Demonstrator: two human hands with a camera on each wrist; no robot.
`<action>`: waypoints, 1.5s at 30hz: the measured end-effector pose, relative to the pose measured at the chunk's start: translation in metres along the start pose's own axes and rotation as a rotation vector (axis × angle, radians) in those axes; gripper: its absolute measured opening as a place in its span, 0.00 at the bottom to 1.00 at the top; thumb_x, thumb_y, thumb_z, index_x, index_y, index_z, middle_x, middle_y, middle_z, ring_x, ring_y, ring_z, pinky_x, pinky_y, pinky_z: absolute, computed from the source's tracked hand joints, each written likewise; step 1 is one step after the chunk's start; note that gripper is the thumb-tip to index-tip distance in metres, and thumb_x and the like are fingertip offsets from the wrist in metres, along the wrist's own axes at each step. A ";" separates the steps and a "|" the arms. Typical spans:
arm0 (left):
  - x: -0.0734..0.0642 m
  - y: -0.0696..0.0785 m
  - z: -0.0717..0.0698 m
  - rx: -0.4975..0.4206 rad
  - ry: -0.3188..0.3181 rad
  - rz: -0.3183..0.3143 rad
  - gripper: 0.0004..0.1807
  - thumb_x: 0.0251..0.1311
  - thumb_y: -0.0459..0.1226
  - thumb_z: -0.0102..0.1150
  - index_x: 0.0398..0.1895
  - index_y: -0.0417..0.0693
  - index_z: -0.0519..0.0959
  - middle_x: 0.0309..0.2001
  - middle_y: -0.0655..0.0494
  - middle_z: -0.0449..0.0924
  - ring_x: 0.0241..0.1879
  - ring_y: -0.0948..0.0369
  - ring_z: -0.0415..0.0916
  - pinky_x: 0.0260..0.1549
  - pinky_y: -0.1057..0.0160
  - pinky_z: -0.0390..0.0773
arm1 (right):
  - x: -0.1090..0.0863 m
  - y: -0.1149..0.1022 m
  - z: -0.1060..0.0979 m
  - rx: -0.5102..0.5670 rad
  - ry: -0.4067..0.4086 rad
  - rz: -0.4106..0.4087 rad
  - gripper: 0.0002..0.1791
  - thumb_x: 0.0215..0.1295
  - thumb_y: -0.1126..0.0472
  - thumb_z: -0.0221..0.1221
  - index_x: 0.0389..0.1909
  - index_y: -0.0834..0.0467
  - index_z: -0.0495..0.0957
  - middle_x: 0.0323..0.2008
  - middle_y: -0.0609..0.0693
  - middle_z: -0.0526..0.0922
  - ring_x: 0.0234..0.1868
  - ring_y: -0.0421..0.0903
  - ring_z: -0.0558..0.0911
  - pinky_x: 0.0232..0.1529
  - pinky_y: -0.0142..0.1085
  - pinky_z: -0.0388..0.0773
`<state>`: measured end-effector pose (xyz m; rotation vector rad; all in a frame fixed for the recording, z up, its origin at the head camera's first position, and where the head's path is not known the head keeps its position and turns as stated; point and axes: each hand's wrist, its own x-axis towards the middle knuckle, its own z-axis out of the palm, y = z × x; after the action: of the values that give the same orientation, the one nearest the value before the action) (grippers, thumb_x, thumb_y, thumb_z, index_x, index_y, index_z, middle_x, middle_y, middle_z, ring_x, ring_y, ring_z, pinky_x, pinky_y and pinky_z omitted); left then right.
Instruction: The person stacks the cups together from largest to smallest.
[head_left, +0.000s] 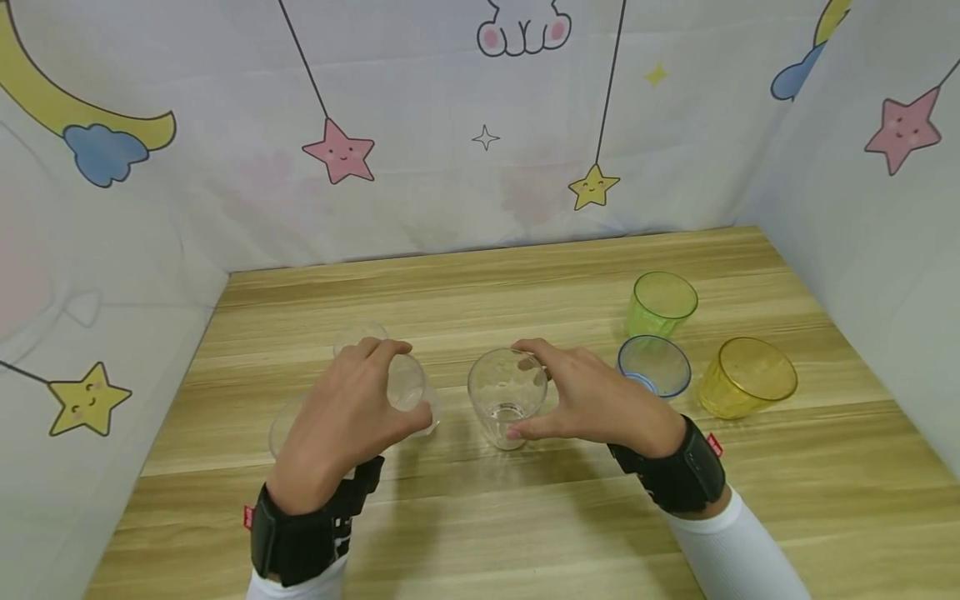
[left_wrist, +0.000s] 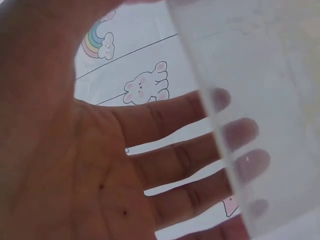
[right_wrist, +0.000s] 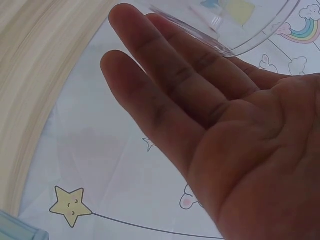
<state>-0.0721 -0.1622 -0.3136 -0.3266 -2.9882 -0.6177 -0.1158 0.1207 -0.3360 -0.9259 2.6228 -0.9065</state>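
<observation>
My left hand (head_left: pixel 352 408) holds a clear cup (head_left: pixel 407 385) between thumb and fingers. In the left wrist view the fingertips (left_wrist: pixel 245 132) show hazily through the wall of that cup. To the right of it, my right hand (head_left: pixel 585 396) grips another clear cup (head_left: pixel 502 404), thumb low on the near side and fingers round the far side. The right wrist view catches just the rim of this cup (right_wrist: pixel 250 47) above the outstretched fingers (right_wrist: pixel 165 65). More clear cups stand about the left hand, one behind it (head_left: pixel 358 333) and one partly hidden to its left (head_left: pixel 281 429).
On the right of the wooden table (head_left: pixel 510 533) stand a green cup (head_left: pixel 660 304), a blue-rimmed cup (head_left: pixel 655 367) beside my right forearm, and a yellow cup (head_left: pixel 746 379). White cloth walls (head_left: pixel 420 208) with printed stars and moons enclose the back and both sides.
</observation>
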 end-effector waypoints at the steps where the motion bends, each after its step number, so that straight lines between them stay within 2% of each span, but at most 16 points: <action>1: 0.000 0.000 0.000 -0.003 0.015 0.012 0.33 0.49 0.46 0.67 0.60 0.41 0.77 0.56 0.43 0.77 0.53 0.45 0.74 0.49 0.44 0.76 | 0.000 0.000 0.000 0.002 -0.001 0.002 0.52 0.50 0.35 0.74 0.71 0.55 0.64 0.57 0.54 0.82 0.52 0.50 0.81 0.49 0.47 0.78; 11: 0.000 0.002 -0.005 -0.022 0.118 0.074 0.34 0.51 0.49 0.69 0.61 0.44 0.79 0.55 0.47 0.78 0.52 0.47 0.76 0.48 0.45 0.77 | 0.000 0.001 0.000 0.013 -0.001 -0.006 0.52 0.50 0.37 0.75 0.71 0.55 0.63 0.56 0.54 0.82 0.51 0.51 0.82 0.48 0.47 0.79; 20: 0.000 0.001 -0.009 -0.056 0.251 0.152 0.33 0.50 0.51 0.70 0.59 0.44 0.80 0.53 0.49 0.81 0.52 0.49 0.78 0.47 0.46 0.78 | 0.000 0.001 0.000 0.020 -0.003 -0.007 0.52 0.50 0.37 0.75 0.71 0.55 0.63 0.55 0.53 0.82 0.50 0.49 0.82 0.49 0.46 0.79; 31: -0.001 0.001 -0.010 -0.100 0.326 0.176 0.31 0.54 0.49 0.67 0.59 0.43 0.80 0.53 0.47 0.81 0.53 0.48 0.78 0.48 0.45 0.77 | 0.001 0.002 0.001 0.022 -0.010 0.004 0.52 0.50 0.35 0.74 0.71 0.54 0.63 0.55 0.52 0.82 0.49 0.48 0.81 0.48 0.46 0.78; 45: 0.001 0.001 -0.010 -0.145 0.475 0.227 0.31 0.55 0.49 0.64 0.60 0.42 0.80 0.53 0.45 0.81 0.54 0.47 0.77 0.48 0.44 0.76 | 0.000 0.002 0.001 0.027 -0.017 0.009 0.52 0.51 0.35 0.73 0.71 0.54 0.62 0.55 0.51 0.82 0.49 0.46 0.81 0.48 0.45 0.78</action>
<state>-0.0721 -0.1652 -0.3036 -0.4474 -2.4209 -0.7634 -0.1168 0.1216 -0.3384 -0.9110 2.5912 -0.9259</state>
